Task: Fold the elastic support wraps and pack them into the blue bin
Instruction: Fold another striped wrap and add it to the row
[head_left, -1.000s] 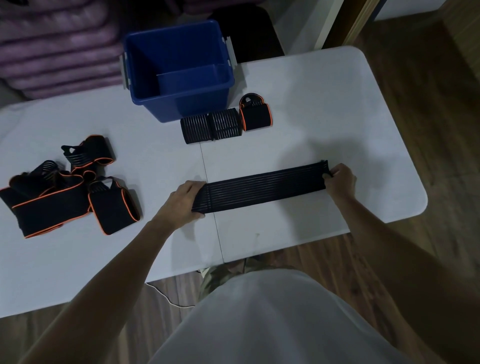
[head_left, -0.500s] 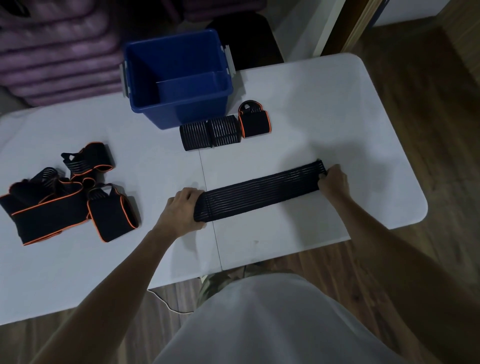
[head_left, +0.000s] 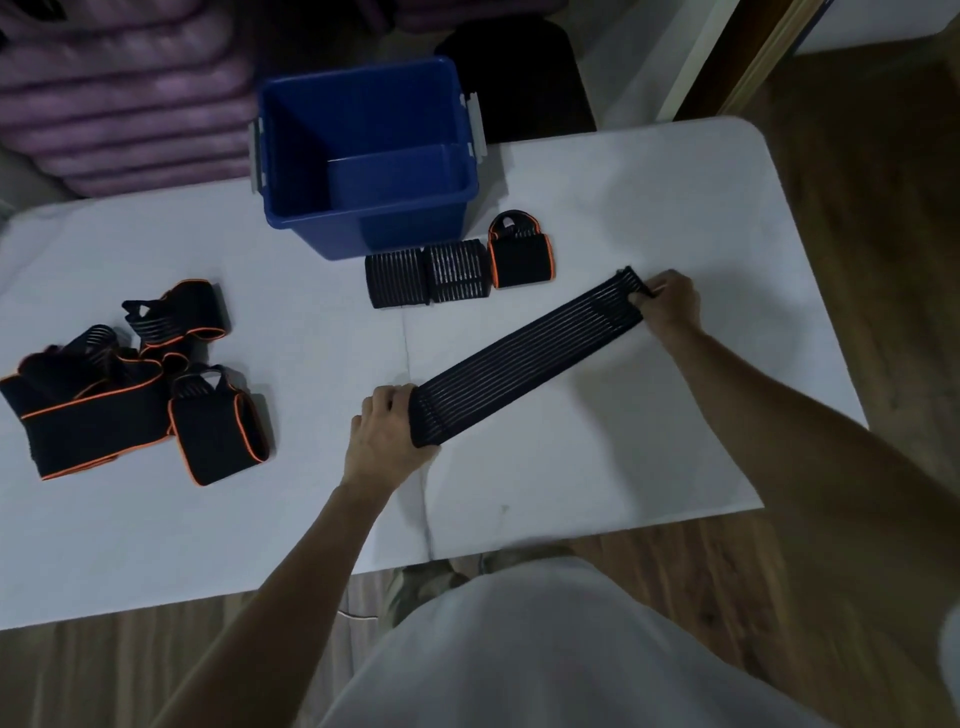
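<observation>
On the white folding table (head_left: 649, 208) things are honestly only partway done, going by what's lying around. Both hands are busy with one long black ribbed elastic wrap with thin pale stripes (head_left: 524, 358), stretched out flat and running diagonally across the tabletop: the left hand (head_left: 387, 439) has its fingers curled over the near end, and the right hand (head_left: 670, 304) is pinching the far end, where a short stretch looks doubled over, so I'd say the fold on this one is just getting going. Up near the back edge sits the blue plastic bin (head_left: 415, 234), and as far as I can see into it, nothing's packed yet, just bare blue floor. Right in front of it are three finished little bundles in a row: two black ribbed folded wraps (head_left: 428, 278) and one black folded wrap with orange trim (head_left: 521, 257). Those look ready to drop in. Off to the left is a messy heap of black orange-edged wraps (head_left: 119, 384) that looks untouched. So roughly: three folded, one in hand, a heap to go, and none of the packing started.
</observation>
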